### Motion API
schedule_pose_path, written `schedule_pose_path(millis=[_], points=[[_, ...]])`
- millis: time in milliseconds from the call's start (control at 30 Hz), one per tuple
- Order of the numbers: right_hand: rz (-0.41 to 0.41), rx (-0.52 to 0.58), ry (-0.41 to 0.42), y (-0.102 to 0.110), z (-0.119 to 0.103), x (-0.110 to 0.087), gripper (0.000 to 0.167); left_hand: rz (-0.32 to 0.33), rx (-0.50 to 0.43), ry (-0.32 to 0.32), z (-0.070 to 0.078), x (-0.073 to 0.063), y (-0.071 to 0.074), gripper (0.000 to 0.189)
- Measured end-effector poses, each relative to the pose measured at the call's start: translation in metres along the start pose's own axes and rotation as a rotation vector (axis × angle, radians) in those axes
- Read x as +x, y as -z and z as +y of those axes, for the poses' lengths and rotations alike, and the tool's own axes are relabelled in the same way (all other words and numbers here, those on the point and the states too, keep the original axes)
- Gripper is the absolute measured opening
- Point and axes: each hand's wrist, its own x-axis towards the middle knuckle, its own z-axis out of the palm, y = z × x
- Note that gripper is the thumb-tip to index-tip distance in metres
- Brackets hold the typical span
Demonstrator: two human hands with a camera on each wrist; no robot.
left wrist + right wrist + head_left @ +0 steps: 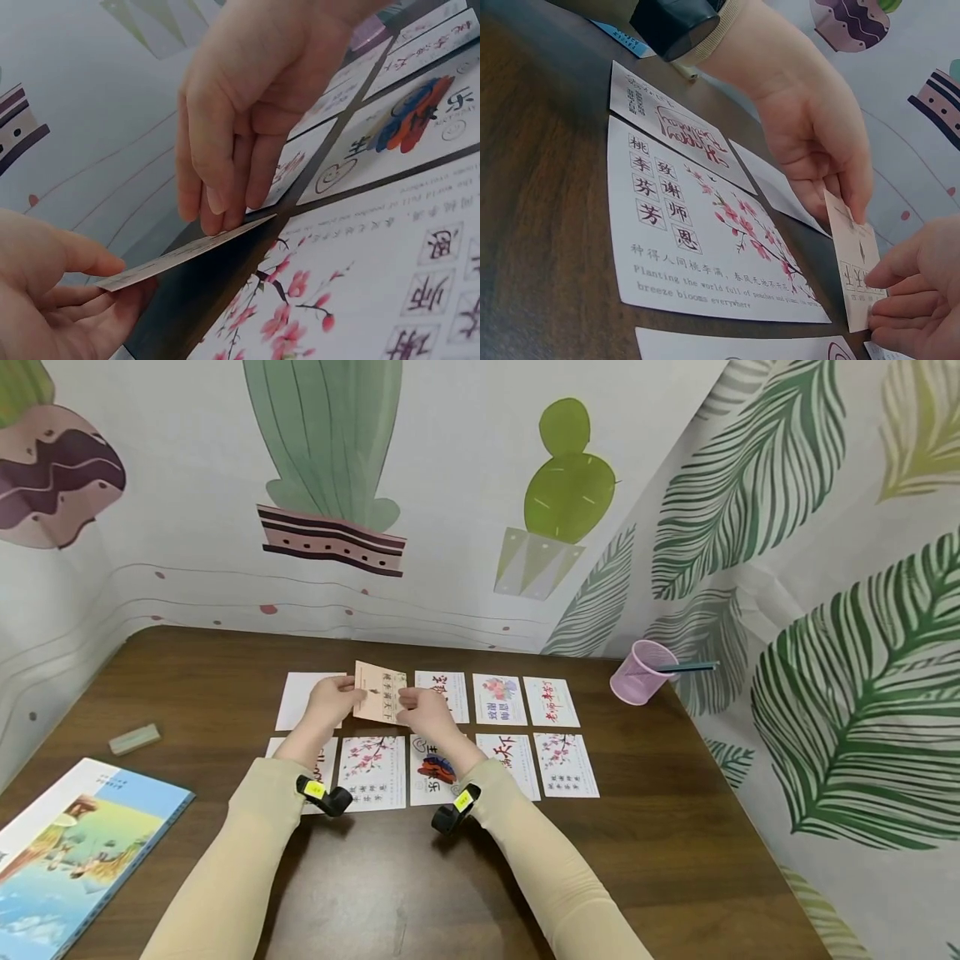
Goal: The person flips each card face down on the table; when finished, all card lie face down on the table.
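A beige greeting card point(375, 693) with dark writing is held raised and tilted over the back row of cards. My left hand point(333, 700) pinches its left edge, thumb on top and fingers beneath, as the left wrist view shows. My right hand point(429, 714) reaches to its right end; its fairly straight fingertips touch the written face in the right wrist view. White cards lie below in two rows. One with pink blossoms point(371, 768) is in the front row, and a card with a colourful butterfly-like picture point(435, 768) lies partly under my right wrist.
At the back right a pink cup point(637, 677) leans with dark sticks point(686, 667) poking out. A blue illustrated book point(97, 852) lies at the left front, and a pale eraser-like block point(135, 739) lies behind it. A patterned wall covering point(450, 568) borders the table.
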Motion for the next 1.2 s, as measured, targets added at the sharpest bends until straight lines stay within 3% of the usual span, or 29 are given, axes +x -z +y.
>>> schedule_pose_path(millis=[200, 333, 533, 733, 933, 1100, 1200], points=[[-0.003, 0.002, 0.008, 0.001, -0.002, 0.002, 0.048, -0.026, -0.069, 0.025, 0.002, -0.002, 0.004, 0.052], [0.043, -0.034, 0.032, 0.004, -0.009, 0.003, 0.047, 0.003, -0.099, 0.018, 0.006, -0.005, 0.006, 0.051], [0.091, 0.016, 0.122, 0.008, -0.029, 0.003, 0.039, 0.116, -0.111, -0.071, 0.017, -0.015, 0.004, 0.049], [0.138, 0.109, 0.193, 0.008, -0.043, 0.004, 0.034, 0.175, -0.117, -0.183, 0.028, -0.028, -0.004, 0.046], [0.18, 0.291, 0.186, 0.01, -0.049, 0.003, 0.036, 0.202, -0.067, -0.287, 0.028, -0.032, -0.009, 0.043], [0.249, 0.261, 0.164, 0.015, -0.049, 0.002, 0.033, 0.223, -0.032, -0.36, 0.025, -0.03, -0.016, 0.042], [0.275, 0.265, 0.142, 0.016, -0.046, 0.003, 0.027, 0.202, -0.022, -0.364, 0.023, -0.028, -0.02, 0.044]])
